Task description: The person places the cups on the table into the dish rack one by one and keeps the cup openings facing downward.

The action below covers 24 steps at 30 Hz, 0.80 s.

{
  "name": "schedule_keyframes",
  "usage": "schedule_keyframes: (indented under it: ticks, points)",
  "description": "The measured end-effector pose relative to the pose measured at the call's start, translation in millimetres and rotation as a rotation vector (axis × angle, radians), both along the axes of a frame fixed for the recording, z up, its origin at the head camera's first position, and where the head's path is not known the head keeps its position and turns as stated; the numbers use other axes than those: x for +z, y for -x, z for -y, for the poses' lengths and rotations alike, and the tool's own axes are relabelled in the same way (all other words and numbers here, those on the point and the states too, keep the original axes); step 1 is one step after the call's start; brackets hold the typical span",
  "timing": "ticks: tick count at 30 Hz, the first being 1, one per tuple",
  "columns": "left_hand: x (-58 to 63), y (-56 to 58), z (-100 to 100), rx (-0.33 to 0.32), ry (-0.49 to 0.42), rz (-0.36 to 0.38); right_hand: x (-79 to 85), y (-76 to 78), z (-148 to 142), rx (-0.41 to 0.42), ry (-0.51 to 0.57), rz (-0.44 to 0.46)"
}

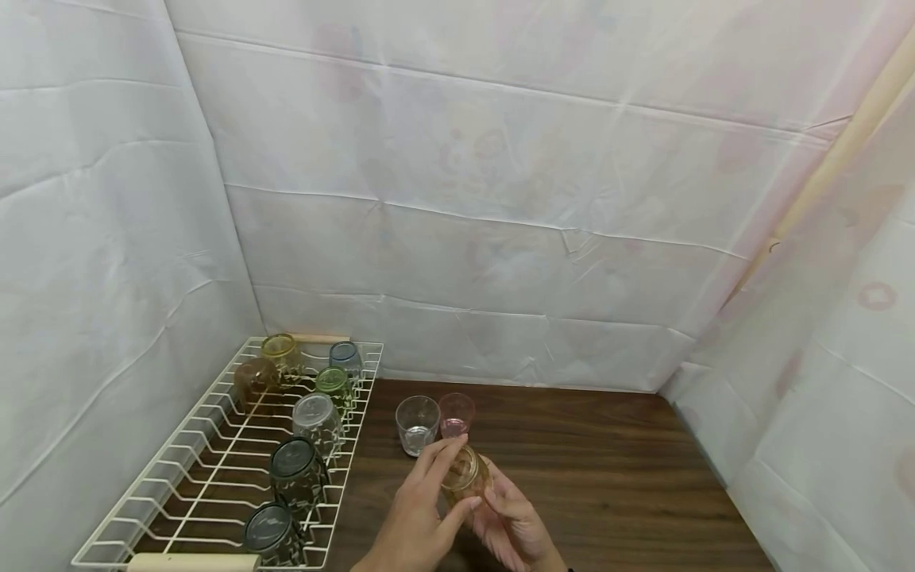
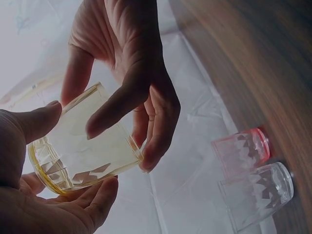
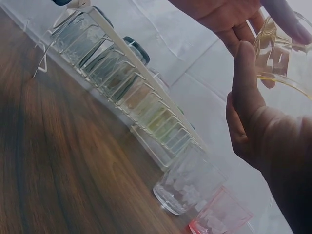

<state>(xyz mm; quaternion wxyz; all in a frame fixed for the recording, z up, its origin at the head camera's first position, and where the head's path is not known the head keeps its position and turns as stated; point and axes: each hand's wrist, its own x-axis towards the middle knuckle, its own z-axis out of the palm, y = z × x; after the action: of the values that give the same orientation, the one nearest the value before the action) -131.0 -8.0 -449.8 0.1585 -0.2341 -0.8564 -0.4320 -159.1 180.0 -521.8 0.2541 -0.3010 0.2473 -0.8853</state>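
Between both hands is a yellowish-amber glass tumbler, held tilted above the dark wooden table. My left hand grips it near its thick base, thumb on one side and fingers on the other, as the left wrist view shows. From the other side my right hand holds the tumbler toward its rim, its thumb lying along the wall. Just beyond the hands, a clear glass and a pink-tinted glass stand upright side by side on the table.
A white wire dish rack stands at the left with several glasses bottom-up, among them a dark grey glass, a green glass and a brown glass. White sheeting encloses the table at the back and sides.
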Motion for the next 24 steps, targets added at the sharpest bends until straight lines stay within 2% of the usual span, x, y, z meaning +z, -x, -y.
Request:
schedule_keyframes:
  ticks: [8,12,15,18,24]
  points:
    - [3.3,0.4,5,-0.004,-0.022,0.033,-0.3,0.3,3,-0.030,-0.024,-0.018]
    - [7.9,-0.3,10,0.011,-0.026,0.006,3.1,1.7,3,-0.062,-0.089,-0.050]
    - [12.7,-0.2,16,0.047,-0.002,-0.055,7.1,2.7,0,-0.119,-0.194,-0.083]
    - [19.2,0.2,25,0.083,0.031,-0.102,12.4,3.8,-3,-0.204,-0.356,-0.118]
    - [35.1,-1.1,52,0.177,0.109,-0.192,15.9,13.7,-16,-0.371,-0.629,-0.202]
